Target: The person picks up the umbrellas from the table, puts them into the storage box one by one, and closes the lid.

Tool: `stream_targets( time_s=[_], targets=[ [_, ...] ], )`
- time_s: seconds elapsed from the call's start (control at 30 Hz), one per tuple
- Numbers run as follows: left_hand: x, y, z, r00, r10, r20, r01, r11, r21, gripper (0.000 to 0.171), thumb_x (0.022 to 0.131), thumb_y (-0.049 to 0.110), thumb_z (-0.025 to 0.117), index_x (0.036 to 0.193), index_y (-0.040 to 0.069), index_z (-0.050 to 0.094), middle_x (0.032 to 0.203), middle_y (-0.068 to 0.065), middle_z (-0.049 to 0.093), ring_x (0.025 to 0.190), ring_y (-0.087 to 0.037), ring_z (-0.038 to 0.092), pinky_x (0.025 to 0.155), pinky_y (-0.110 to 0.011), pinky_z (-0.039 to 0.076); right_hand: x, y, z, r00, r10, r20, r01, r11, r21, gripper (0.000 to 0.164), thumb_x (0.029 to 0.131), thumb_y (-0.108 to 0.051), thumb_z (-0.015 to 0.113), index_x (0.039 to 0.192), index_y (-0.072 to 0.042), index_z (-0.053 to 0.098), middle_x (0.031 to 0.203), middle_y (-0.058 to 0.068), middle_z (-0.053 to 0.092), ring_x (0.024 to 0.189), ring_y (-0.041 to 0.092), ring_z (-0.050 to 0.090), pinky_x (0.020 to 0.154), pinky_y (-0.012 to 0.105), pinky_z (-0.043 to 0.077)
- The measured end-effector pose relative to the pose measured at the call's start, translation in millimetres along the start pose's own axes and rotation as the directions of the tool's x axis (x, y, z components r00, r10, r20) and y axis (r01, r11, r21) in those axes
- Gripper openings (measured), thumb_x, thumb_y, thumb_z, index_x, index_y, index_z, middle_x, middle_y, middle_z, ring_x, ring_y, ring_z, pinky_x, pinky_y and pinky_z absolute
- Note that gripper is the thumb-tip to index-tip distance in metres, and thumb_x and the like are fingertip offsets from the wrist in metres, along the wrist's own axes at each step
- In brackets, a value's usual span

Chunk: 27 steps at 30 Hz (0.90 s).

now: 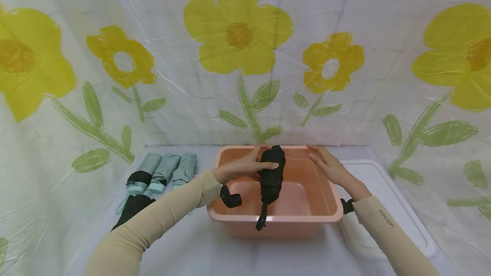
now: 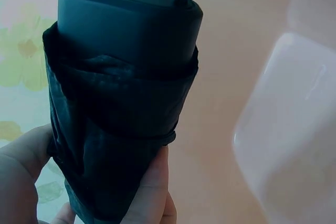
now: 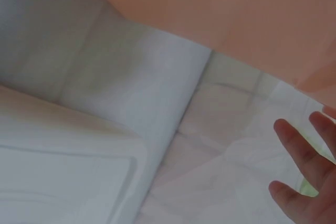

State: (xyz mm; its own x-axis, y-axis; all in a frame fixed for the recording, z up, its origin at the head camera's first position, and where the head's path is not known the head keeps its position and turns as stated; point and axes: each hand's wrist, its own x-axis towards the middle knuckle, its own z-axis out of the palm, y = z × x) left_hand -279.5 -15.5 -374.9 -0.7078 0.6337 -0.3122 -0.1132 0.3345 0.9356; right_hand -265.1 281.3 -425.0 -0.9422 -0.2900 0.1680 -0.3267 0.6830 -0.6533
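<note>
A folded black umbrella point(image 1: 272, 176) is gripped by my left hand point(image 1: 249, 164) above the pink basin point(image 1: 275, 228). Its wrist strap point(image 1: 261, 218) hangs over the basin's near rim. Close up in the left wrist view, the umbrella point(image 2: 121, 93) shows a smooth handle end, with thumb and fingers around its wrapped cloth. At the basin's right rim, my right hand point(image 1: 330, 167) has its fingers extended and holds nothing. In the right wrist view, spread fingertips of the right hand point(image 3: 310, 166) appear beside the basin's wall point(image 3: 236, 14).
Several folded light-blue umbrellas point(image 1: 185, 168) lie in a row left of the basin. Nearer is a black folded item point(image 1: 135, 208), partly behind the left sleeve. A white lid or tray point(image 1: 368, 178) lies to the right. Behind hangs a flowered curtain point(image 1: 172, 110).
</note>
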Motion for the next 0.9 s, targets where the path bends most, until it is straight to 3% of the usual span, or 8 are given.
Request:
stream_targets(
  time_s=[0.1,0.37,0.9],
  targets=[
    [4.5,-1.4,2.9,1.0,0.01,0.008,-0.009,1.0,-0.017,0.066,0.089,0.03,0.061,0.139,0.025,0.018,0.142,-0.017,0.027,0.106,-0.033,0.057,0.077,-0.043,0.053,0,-1,0,1.0,0.005,0.003,-0.005,1.0,0.002,0.053,0.1,-0.041,0.035,0.144,-0.01,0.031,0.147,0.013,0.031,0.134,0.037,0.028,0.104,0.057,0.025],
    [20.2,-7.1,15.4,1.0,0.024,0.007,-0.023,0.998,-0.055,0.059,0.089,0.027,0.061,0.134,0.022,0.023,0.138,-0.02,0.03,0.089,-0.033,0.063,0.071,-0.043,0.055,1,-1,0,1.0,0.027,0.003,-0.027,1.0,-0.009,0.053,0.1,-0.04,0.037,0.143,-0.01,0.031,0.147,0.013,0.031,0.134,0.037,0.029,0.104,0.058,0.025],
    [40.7,-9.1,37.4,0.998,0.042,0.037,-0.039,0.997,-0.07,0.06,0.089,0.021,0.06,0.136,0.018,0.021,0.147,-0.015,0.014,0.101,-0.038,0.058,0.072,-0.046,0.054,0,-5,-3,0.999,0.037,0.023,-0.037,0.999,0.005,0.055,0.099,-0.042,0.036,0.144,-0.01,0.03,0.148,0.014,0.03,0.134,0.038,0.028,0.103,0.059,0.025]
  ],
)
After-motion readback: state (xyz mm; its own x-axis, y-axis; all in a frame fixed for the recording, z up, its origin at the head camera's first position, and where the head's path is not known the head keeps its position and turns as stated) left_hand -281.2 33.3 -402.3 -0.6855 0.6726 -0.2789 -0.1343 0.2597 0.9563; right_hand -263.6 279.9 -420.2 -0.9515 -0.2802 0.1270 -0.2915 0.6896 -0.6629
